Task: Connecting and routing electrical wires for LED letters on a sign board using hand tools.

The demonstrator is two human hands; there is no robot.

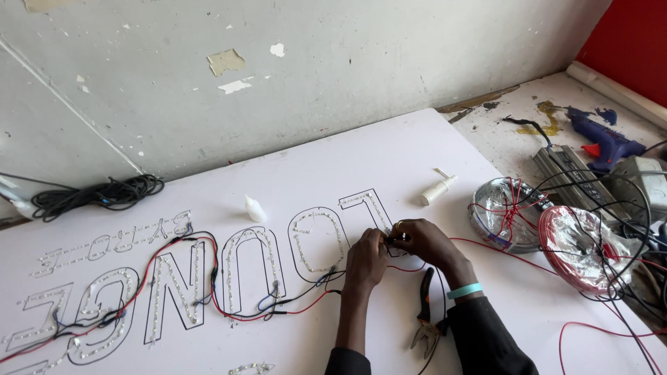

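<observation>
Both hands are brought together at the lower corner of the last outlined letter on the white sign panel. Left hand: fingertips pinched on the red and black wires at the joint. Right hand: grip clenched on the same wire ends, with a light blue band worn at the wrist. The joint itself is hidden between the fingers. The wires are run along the lower edges of the letters, which are lined with small LED modules.

Pliers are laid on the panel just beside the right forearm, untouched. Two wire spools are seen on the worktop to the right, and a blue glue gun well behind them. A small white glue bottle and a white tube are left on the panel above the letters. A black cable coil sits far left.
</observation>
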